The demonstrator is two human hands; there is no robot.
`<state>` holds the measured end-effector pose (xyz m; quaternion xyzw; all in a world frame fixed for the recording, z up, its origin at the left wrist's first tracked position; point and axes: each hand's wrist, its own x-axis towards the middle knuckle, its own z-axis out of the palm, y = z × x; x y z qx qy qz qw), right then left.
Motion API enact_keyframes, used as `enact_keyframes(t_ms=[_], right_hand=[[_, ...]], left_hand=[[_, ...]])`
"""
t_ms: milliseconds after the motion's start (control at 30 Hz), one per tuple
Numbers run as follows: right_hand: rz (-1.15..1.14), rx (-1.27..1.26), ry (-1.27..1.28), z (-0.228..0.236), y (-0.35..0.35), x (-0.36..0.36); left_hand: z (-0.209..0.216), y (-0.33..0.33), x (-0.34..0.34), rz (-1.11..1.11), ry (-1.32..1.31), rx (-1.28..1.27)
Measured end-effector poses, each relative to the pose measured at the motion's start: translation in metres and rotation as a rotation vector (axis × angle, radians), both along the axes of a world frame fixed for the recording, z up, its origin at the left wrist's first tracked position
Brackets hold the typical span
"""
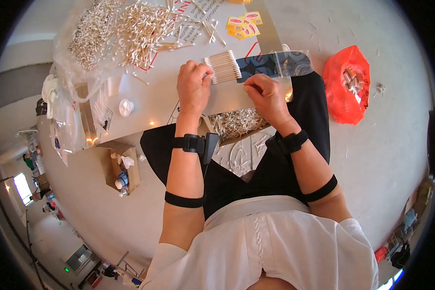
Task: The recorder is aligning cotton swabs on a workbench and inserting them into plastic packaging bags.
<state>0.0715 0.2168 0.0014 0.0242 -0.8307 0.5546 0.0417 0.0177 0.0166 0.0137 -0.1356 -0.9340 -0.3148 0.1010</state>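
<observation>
A flat, even row of cotton swabs [222,66] lies side by side above the steel tabletop. My left hand [194,87] is closed at the row's left end, its fingertips pressed against the swabs there. At the row's right end lies a clear, dark-looking plastic bag [275,65], reaching past the table edge over my thigh. My right hand [270,99] hovers at the bag's lower left corner with thumb and fingers pinched together. Whatever sits between those fingertips is too small to tell.
Loose cotton swabs [142,34] are heaped beside a full clear sack [94,36]. Yellow cards [244,25] lie at the back. A small white tub [126,107] stands at left. Below are a swab-filled drawer [239,121], a cardboard box [112,166] and a red bag [340,108].
</observation>
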Motion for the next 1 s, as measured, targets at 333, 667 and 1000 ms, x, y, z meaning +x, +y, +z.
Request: enact_keyframes(t_ms=[333, 667, 1000], right_hand=[[-0.014, 0.016, -0.027, 0.004, 0.003, -0.002], [-0.033, 0.055, 0.001, -0.001, 0.0, -0.003], [-0.017, 0.115, -0.001, 0.001, 0.0, 0.0]], left_hand=[[0.006, 0.004, -0.007, -0.128, 0.024, -0.171], [0.007, -0.001, -0.012, -0.182, -0.018, -0.209], [0.018, 0.003, -0.013, -0.267, -0.047, -0.185]])
